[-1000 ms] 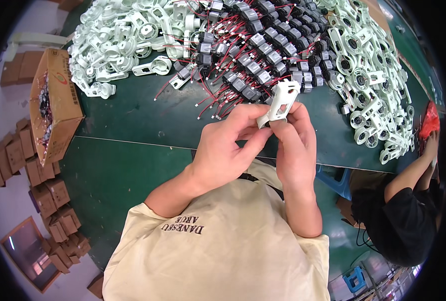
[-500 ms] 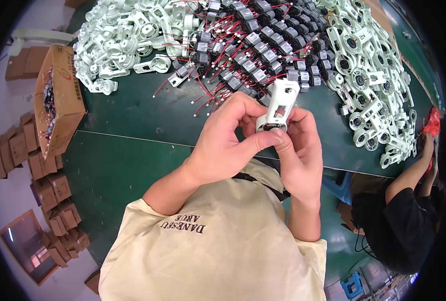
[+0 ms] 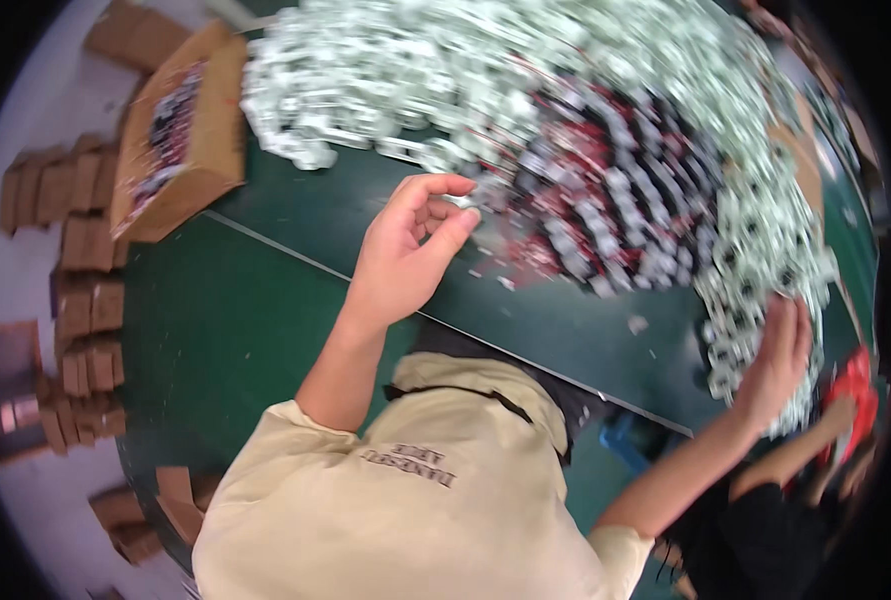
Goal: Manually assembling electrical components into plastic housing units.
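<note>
My left hand (image 3: pixel 410 245) is raised over the green table, beside the near left edge of a heap of grey and black motors (image 3: pixel 615 190) with red wires. Its thumb and index finger are apart and the other fingers curl inward; I see nothing gripped in it. Far out to the right, my right hand (image 3: pixel 773 365) is at the pile of pale green-white plastic housings with round ends (image 3: pixel 765 250). Motion smears its fingers, and whether they hold a housing is hidden. More pale housings (image 3: pixel 365 90) are heaped behind and left of the motors.
A cardboard box (image 3: pixel 220 130) of wired parts stands at the table's left edge. Stacked brown cartons (image 3: pixel 90 300) line the floor beyond. At the lower right, a person in black (image 3: pixel 775 540) works with a red thing (image 3: pixel 850 395). A seam (image 3: pixel 285 250) crosses the green tabletop.
Both hands held a pale housing together in front of me; now they are apart. My right hand has swung right to the housing pile, my left toward the motors. The whole view has turned.
</note>
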`<state>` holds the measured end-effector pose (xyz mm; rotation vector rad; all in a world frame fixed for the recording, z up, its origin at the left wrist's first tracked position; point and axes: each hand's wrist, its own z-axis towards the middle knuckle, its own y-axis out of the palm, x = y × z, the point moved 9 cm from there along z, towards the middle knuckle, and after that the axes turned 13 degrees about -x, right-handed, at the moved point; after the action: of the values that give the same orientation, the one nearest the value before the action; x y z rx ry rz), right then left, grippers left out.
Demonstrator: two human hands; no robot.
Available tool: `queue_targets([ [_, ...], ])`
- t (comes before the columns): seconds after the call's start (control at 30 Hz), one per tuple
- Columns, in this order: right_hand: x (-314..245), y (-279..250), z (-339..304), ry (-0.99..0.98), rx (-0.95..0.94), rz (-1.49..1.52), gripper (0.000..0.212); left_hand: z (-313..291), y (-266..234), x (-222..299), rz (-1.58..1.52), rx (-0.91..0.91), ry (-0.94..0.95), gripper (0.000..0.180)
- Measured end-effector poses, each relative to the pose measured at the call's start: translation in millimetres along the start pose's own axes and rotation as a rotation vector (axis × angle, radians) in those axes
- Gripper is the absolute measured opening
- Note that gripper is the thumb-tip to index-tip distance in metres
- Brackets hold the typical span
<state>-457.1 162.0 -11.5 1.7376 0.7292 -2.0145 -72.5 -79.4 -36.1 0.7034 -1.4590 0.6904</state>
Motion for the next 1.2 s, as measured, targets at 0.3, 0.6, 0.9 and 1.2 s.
queue_targets([
  [0.3,-9,85,-56,0.081,-0.17,-0.095,0.031,-21,-166,-2,0.963,0.628,-0.093,0.044],
  [0.6,5,138,-74,0.084,-0.234,-0.317,0.013,1,-167,-9,1.017,0.514,-0.24,0.043],
  [0.9,-55,171,-73,-0.476,-0.318,-0.829,0.017,-28,-166,-8,0.736,0.622,-0.125,0.025],
  [1.2,-46,195,-61,-0.577,-0.493,-0.946,0.017,-33,-108,3,0.097,0.534,0.102,0.031],
])
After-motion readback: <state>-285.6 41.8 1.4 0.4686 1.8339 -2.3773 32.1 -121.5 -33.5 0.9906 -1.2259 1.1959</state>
